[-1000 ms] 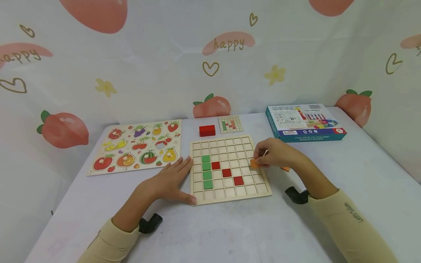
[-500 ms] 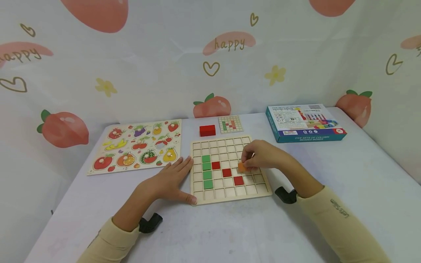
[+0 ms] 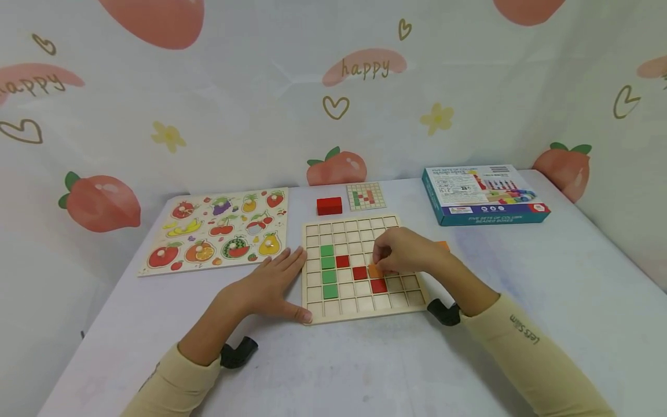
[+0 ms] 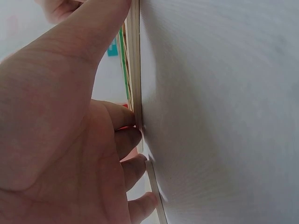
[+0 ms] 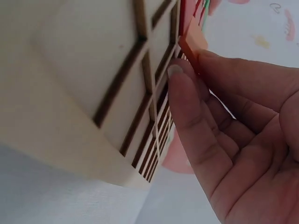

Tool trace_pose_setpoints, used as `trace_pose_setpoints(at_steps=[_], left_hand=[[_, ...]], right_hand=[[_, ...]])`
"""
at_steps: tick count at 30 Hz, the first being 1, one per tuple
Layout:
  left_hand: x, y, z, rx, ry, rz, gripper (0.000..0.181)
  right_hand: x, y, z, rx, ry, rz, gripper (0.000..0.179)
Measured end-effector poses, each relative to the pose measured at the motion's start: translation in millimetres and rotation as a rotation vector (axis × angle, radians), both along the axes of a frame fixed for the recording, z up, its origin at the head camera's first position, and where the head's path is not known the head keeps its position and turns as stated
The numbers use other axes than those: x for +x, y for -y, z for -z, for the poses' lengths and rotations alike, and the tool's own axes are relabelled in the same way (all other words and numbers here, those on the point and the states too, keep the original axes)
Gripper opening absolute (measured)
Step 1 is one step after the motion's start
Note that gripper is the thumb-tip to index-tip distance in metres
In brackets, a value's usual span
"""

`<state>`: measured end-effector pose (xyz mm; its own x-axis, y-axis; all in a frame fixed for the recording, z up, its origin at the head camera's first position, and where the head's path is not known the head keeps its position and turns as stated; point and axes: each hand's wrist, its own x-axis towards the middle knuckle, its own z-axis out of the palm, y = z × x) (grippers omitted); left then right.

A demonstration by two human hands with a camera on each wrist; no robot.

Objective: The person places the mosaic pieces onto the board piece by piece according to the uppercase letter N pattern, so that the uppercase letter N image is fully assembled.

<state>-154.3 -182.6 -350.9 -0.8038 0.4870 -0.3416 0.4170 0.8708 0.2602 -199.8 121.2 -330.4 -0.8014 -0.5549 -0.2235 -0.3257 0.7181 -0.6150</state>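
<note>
A wooden grid board (image 3: 341,310) lies at the middle of the table, with several green tiles (image 3: 329,277) in one column and red tiles (image 3: 359,273) along a diagonal. My right hand (image 3: 403,252) pinches an orange tile (image 3: 375,270) between thumb and fingertips over the board, just right of the middle red tile. In the right wrist view the orange tile (image 5: 192,43) is tilted, one edge close to the grid ridges. My left hand (image 3: 266,289) lies with fingers spread at the board's left edge, its thumb on the near-left corner.
A fruit knob puzzle (image 3: 242,220) lies at the left. Behind the board are a red block (image 3: 329,206) and a small pattern card (image 3: 366,196). A boxed bead set (image 3: 484,196) stands back right. Another orange piece (image 3: 443,245) shows partly behind the right wrist.
My right hand has carried the orange tile leftward from the board's right side to beside the middle red tile. The left hand has stayed in place.
</note>
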Motion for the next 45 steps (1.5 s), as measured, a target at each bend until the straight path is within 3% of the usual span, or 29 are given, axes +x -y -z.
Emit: trace_pose_setpoints(at_steps=[6, 15, 23, 30, 35, 45], left_hand=[[-0.3, -1.1, -1.7, 0.005, 0.003, -0.003, 0.126], [-1.0, -0.6, -0.9, 0.006, 0.001, 0.001, 0.127], [-0.6, -1.6, -1.6, 0.012, 0.003, 0.004, 0.126], [0.2, -1.0, -2.9, 0.014, 0.004, 0.003, 0.126], [0.1, -0.2, -1.9, 0.013, 0.006, 0.004, 0.127], [0.0, 0.1, 0.7, 0.013, -0.004, 0.003, 0.129]], right_hand=[[1.7, -2, -1.2, 0.045, -0.063, -0.034, 0.012], [3.6, -8, -0.2, 0.047, -0.077, -0.066, 0.013], [1.2, -46, -9.6, 0.036, -0.074, 0.075, 0.012], [-2.3, -85, -16.5, 0.128, -0.037, 0.2, 0.02], [-4.8, -99, -8.2, 0.18, -0.001, 0.263, 0.028], [-12.4, -105, 5.9, 0.162, -0.012, 0.285, 0.021]])
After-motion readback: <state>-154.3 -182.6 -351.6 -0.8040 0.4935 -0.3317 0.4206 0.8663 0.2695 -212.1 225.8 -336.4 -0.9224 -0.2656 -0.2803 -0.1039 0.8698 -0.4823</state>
